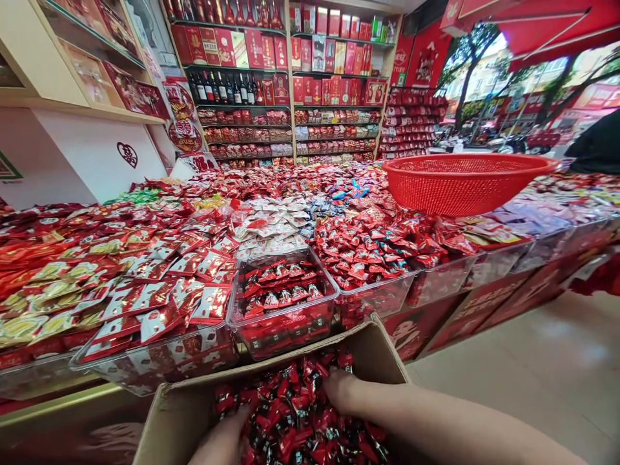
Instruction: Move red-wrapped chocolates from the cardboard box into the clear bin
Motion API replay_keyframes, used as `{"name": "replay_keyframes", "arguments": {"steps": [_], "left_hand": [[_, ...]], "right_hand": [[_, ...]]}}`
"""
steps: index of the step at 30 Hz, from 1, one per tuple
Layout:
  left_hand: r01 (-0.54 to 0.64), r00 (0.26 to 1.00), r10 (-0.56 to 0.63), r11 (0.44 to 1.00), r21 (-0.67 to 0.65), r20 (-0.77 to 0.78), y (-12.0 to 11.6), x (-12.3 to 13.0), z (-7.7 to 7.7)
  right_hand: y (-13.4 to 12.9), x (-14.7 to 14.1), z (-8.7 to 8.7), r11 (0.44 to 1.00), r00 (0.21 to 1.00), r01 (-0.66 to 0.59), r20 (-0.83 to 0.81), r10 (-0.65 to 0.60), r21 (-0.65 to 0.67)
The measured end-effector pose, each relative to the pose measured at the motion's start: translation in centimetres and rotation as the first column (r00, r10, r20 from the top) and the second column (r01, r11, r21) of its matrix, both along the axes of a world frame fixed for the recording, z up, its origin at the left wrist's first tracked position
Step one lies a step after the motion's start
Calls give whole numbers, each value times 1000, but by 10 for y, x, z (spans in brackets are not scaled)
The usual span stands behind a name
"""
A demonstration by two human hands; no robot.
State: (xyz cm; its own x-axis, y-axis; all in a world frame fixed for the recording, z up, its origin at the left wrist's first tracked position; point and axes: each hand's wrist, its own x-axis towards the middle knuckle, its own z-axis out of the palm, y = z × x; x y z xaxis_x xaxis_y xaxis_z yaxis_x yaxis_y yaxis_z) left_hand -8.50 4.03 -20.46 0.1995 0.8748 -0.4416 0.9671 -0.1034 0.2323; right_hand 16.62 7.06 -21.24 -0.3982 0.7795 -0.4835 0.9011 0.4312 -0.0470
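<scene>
A cardboard box (387, 345) stands close in front of me, holding a heap of red-and-black wrapped candies (295, 407). Both my hands reach down into the heap. My left hand (230, 429) is at the left side of the pile, blurred, with its fingers sunk among the wrappers. My right hand (341, 387) is pushed in near the far right part, and candies cover its fingers. Whether either hand grips any candy is hidden. Just beyond the box sits a clear plastic bin (283, 316) with rows of similar red-and-black candies inside.
A large red plastic basket (450, 187) rests on the candy display at the right. Bins of red-and-white packets (169, 290) and red candies (361, 252) flank the clear bin. Shelves (290, 58) of bottles and boxes line the back. Tiled floor (527, 361) shows at the right.
</scene>
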Motion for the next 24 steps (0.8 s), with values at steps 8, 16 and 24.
{"name": "replay_keyframes", "arguments": {"steps": [8, 16, 24], "left_hand": [[-121, 950, 131, 991, -53, 284, -3, -1, 10], [-186, 641, 292, 956, -226, 710, -20, 39, 52], [-411, 323, 461, 855, -317, 826, -40, 86, 89]], "right_hand": [[2, -1, 0, 988, 988, 124, 99, -115, -90], [-15, 8, 72, 972, 795, 9, -588, -149, -234], [-54, -14, 92, 759, -75, 20, -758, -648, -651]]}}
